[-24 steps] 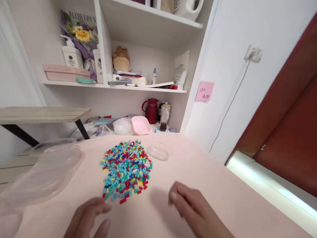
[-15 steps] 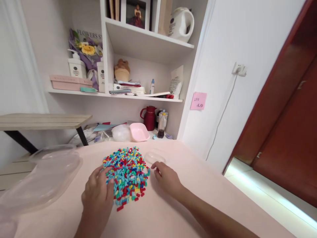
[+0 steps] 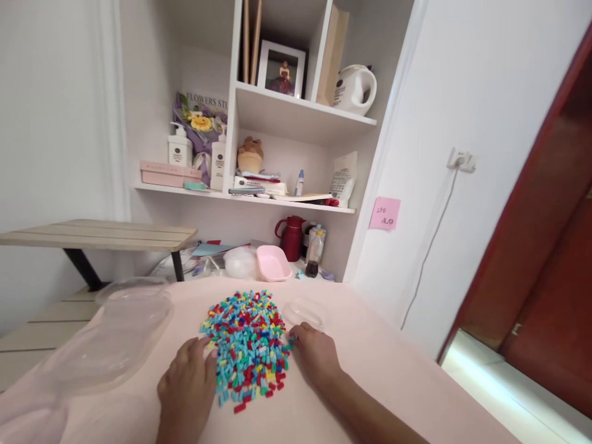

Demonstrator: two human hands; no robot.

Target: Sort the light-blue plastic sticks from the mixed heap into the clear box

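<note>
A heap of small toy building bricks [image 3: 250,345] in red, blue, teal, green and yellow lies loose on the pink tabletop [image 3: 365,370]. At the heap's left edge rests my left hand [image 3: 187,379], open, its fingers stretched out and its fingertips beside the bricks. My right hand [image 3: 317,351] is at the right edge, fingers bent and drawn together next to some blue-green bricks. What its fingertips hold, if anything, is too small to make out. Just beyond that hand lies a small clear plastic container [image 3: 305,313].
Large clear plastic trays [image 3: 120,345] lie on the left, near a slatted wooden stand [image 3: 97,234]. Behind the heap are a pink basin [image 3: 274,264], a red jug [image 3: 291,237] and a bottle of dark liquid [image 3: 314,253]. White shelves [image 3: 296,205] rise above.
The camera view has shifted, so the scene sits lower and further right. My right hand's fingers have come closer together at the heap's edge. My left hand stays beside the bricks.
</note>
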